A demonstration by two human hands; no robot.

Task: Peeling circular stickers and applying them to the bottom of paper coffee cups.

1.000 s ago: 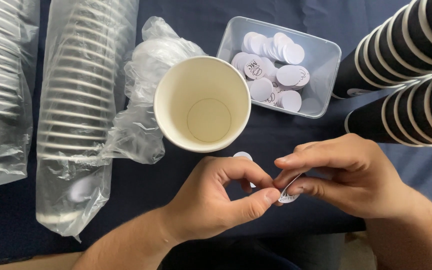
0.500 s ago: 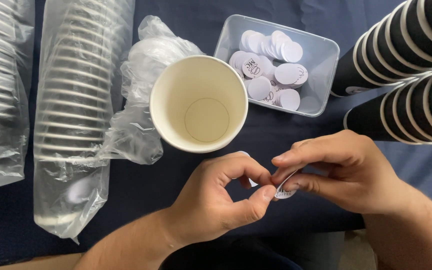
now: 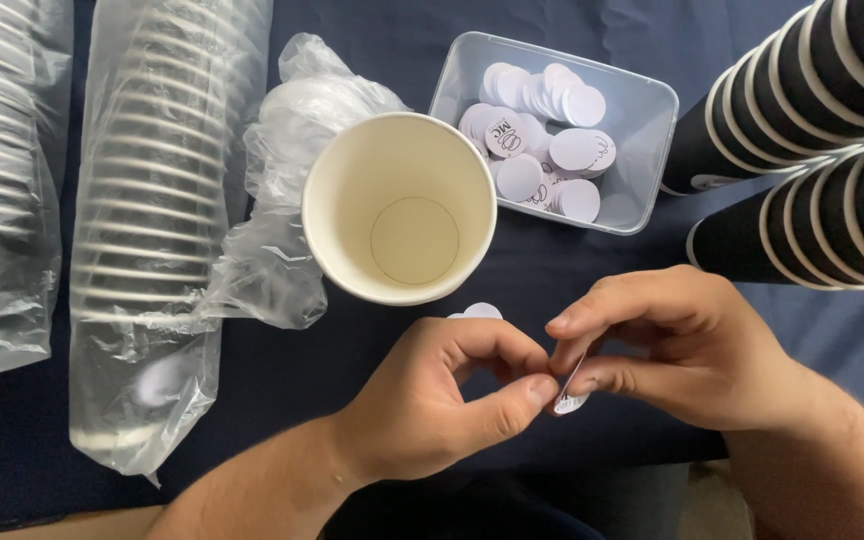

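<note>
White round sticker (image 3: 571,398) pinched btwn left hand (image 3: 442,400) & right hand (image 3: 692,345) fingertips.

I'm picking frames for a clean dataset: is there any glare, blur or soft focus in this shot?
Head view: even, soft daylight; glare streaks on the plastic sleeves at left; the paper cup and sticker tub look sharp; both hands are in focus, the small sticker between them slightly soft; faint shadows on the dark cloth.

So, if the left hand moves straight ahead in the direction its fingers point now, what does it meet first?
The left hand points rightward at the right hand. It would first meet the small round sticker pinched between both hands' fingertips, then the right hand's fingers. They look already touching.
</note>
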